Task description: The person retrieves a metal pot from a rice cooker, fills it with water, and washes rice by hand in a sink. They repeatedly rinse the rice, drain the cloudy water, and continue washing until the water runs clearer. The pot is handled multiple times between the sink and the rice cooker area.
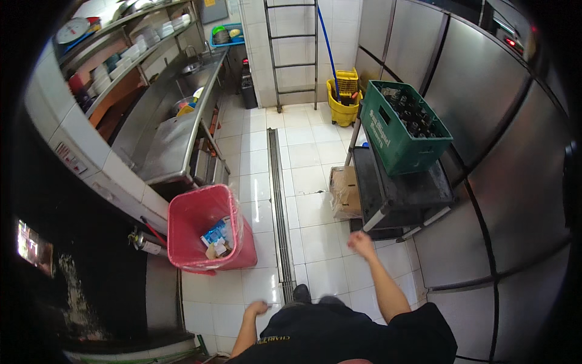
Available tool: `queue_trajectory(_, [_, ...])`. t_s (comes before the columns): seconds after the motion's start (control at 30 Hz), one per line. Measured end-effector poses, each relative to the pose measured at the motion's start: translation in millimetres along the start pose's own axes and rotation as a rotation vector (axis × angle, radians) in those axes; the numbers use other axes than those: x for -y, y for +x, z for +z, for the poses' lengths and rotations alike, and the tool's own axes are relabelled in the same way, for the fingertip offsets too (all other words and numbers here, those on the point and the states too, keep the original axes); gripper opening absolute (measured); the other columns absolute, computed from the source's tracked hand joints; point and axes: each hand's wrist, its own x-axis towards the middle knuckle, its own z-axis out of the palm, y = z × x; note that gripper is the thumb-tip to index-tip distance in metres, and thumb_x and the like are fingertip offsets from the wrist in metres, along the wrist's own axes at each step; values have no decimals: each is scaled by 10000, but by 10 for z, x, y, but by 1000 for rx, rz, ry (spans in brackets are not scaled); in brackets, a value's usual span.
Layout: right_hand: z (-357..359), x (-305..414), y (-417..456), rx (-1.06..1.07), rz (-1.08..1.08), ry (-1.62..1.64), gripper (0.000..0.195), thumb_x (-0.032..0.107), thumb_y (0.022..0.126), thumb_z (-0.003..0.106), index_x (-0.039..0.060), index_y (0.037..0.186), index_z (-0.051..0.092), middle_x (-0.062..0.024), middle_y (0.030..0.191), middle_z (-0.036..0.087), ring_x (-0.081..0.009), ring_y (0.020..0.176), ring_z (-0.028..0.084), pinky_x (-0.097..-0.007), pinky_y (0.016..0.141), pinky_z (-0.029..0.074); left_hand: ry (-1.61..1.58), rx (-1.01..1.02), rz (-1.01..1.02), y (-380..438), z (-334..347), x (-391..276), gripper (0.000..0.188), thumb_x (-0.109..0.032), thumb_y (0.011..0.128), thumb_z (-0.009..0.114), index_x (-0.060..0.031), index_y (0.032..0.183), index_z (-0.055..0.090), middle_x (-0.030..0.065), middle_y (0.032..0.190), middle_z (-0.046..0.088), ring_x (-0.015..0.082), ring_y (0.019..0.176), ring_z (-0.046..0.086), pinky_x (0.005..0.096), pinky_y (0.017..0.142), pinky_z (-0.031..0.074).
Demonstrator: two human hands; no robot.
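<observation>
My left hand (258, 308) hangs low beside my body, nearest to the pink plastic trash bin (252, 248) and apart from it. Its fingers look curled, but they are too small and blurred to make out well. My right hand (360, 244) is raised forward over the tiled floor, loosely closed with nothing visible in it. Just beyond it stands a black utility cart (420, 191), which the hand does not seem to touch. A green plastic bottle crate (379, 132) full of dark bottles sits on the cart's top. Wrappers and paper (218, 239) lie inside the bin.
A floor drain grate (276, 195) runs ahead from my shoes. On the left are a stainless steel sink counter (168, 145) and a fire extinguisher (149, 243). A cardboard box (346, 193) touches the cart's side. Farther off stand a yellow mop bucket (343, 107) and a metal ladder (293, 66).
</observation>
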Motion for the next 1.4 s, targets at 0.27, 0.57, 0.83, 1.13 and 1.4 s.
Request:
queue_trajectory(0.27, [-85, -1167, 833, -78, 754, -65, 151, 194, 836, 603, 68, 903, 649, -68, 809, 678, -176, 633, 620, -335, 541, 503, -330, -415, 396, 1420, -4340, -2521, 406, -360, 863, 577, -17, 1073, 635, 195, 1009, 665, 312, 963, 641, 361, 844, 492])
queue_trajectory(0.57, [-7, 0, 4975, 94, 362, -409, 216, 219, 787, 583, 23, 834, 661, -91, 717, 655, -155, 586, 615, -312, 513, 473, -57, -138, 160, 3170, -5916, -2634, 462, -430, 828, 597, -19, 1027, 673, 198, 978, 672, 313, 930, 649, 373, 829, 493])
queue_trajectory(0.83, [76, 1798, 8798, -28, 1, -163, 287, 268, 794, 655, 34, 959, 676, -103, 829, 687, -170, 702, 636, -301, 672, 508, -406, -34, 20, 4867, -7255, -2584, 433, -406, 851, 607, -6, 1001, 680, 143, 888, 693, 222, 809, 666, 352, 758, 505])
queue_trajectory(1.13, [-1849, 4000, 11049, -529, -241, -157, 214, 177, 827, 629, 43, 988, 671, -100, 901, 696, -178, 825, 655, -309, 758, 508, 75, -570, 673, 7091, -12789, -5539, 281, -292, 871, 569, -85, 1035, 663, 132, 919, 687, 234, 825, 644, 370, 751, 506])
queue_trajectory(1.4, [-4414, 7105, 12544, -966, -866, -718, 234, 163, 810, 599, 9, 983, 626, -159, 981, 626, -318, 972, 591, -395, 860, 473, 524, -1156, 1142, 6273, -15992, -10027, 302, -272, 879, 588, -47, 1077, 625, 143, 996, 654, 276, 939, 618, 374, 812, 490])
